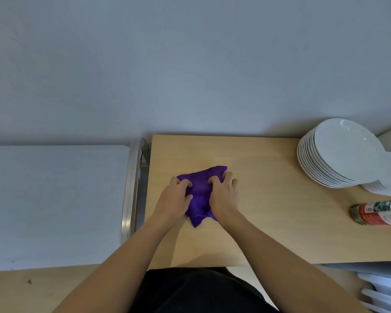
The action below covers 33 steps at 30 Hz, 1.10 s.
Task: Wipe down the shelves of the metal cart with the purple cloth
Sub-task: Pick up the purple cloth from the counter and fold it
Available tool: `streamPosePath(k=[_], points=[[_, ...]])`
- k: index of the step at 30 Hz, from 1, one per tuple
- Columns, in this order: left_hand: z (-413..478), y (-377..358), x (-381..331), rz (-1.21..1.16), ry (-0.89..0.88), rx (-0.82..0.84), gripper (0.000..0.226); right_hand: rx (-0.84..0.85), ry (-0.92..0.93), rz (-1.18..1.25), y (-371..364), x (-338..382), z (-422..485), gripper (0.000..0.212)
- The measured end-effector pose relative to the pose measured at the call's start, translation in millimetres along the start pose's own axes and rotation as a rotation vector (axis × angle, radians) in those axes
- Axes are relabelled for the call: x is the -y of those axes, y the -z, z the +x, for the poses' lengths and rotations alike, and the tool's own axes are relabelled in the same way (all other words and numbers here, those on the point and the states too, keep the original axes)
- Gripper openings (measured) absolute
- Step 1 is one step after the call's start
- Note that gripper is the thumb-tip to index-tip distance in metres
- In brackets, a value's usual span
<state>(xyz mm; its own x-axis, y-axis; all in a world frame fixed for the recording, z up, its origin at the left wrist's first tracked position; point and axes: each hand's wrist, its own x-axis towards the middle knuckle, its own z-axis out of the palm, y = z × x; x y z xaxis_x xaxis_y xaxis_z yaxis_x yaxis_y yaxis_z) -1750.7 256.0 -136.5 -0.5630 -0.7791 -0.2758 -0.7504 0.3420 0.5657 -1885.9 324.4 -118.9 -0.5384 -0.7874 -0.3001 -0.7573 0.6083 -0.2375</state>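
Purple cloth (199, 193) lies bunched on the counter (269, 211) between left hand (174, 198) and right hand (224, 196). Both hands grip its sides with curled fingers. Long axis runs wrists-to-fingertips.

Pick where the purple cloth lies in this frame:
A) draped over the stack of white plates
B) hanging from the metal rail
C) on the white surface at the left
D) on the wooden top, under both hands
D: the purple cloth lies bunched on the wooden top, with the fingers of the left hand and the right hand curled into it.
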Motion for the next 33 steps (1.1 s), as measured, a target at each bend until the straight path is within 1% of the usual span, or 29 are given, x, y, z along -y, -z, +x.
streamPosePath(k=[3,6,7,9,10,11,12,13,15,18,20,21,24,26,29,33], points=[[-8,-4,8,0.001,-0.009,0.04,0.035,-0.101,0.006,-0.058,-10,-1,-7,0.03],[-12,-2,17,0.036,0.028,-0.019,0.035,-0.177,0.143,-0.059,-18,2,-12,0.029],[-13,0,18,0.053,0.045,-0.037,0.034,-0.136,0.159,-0.052,-20,4,-14,0.036],[-14,4,19,0.091,0.061,-0.068,0.029,0.01,0.138,-0.082,-24,7,-15,0.061],[-15,5,19,0.109,0.063,-0.069,0.027,0.057,0.118,-0.127,-27,8,-14,0.072],[-16,6,18,0.126,0.064,-0.062,0.025,0.069,0.103,-0.167,-29,9,-12,0.078],[-17,7,19,0.142,0.065,-0.047,0.024,0.056,0.098,-0.193,-30,10,-9,0.079],[-19,9,19,0.152,0.067,-0.033,0.023,0.028,0.104,-0.205,-29,12,-5,0.076],[-23,12,19,0.168,0.072,-0.015,0.024,-0.024,0.155,-0.228,-29,16,0,0.06],[-31,16,23,0.176,0.089,0.007,0.027,-0.028,0.243,-0.283,-34,23,2,0.043],[-39,20,26,0.175,0.111,-0.005,0.028,-0.012,0.287,-0.219,-34,26,2,0.039],[-44,22,26,0.166,0.122,-0.026,0.029,0.011,0.324,-0.14,-31,26,2,0.038],[-63,30,27,0.075,0.138,-0.113,0.027,0.09,0.466,0.22,-16,31,-5,0.034],[-81,36,28,-0.007,0.148,-0.177,0.023,0.113,0.554,0.357,-2,43,-13,0.033],[-118,45,32,-0.02,0.241,-0.272,0.019,0.133,0.683,0.442,7,71,-27,0.032],[-177,57,57,-0.024,0.423,-0.332,0.016,0.175,0.817,0.468,-5,115,-52,0.031]])
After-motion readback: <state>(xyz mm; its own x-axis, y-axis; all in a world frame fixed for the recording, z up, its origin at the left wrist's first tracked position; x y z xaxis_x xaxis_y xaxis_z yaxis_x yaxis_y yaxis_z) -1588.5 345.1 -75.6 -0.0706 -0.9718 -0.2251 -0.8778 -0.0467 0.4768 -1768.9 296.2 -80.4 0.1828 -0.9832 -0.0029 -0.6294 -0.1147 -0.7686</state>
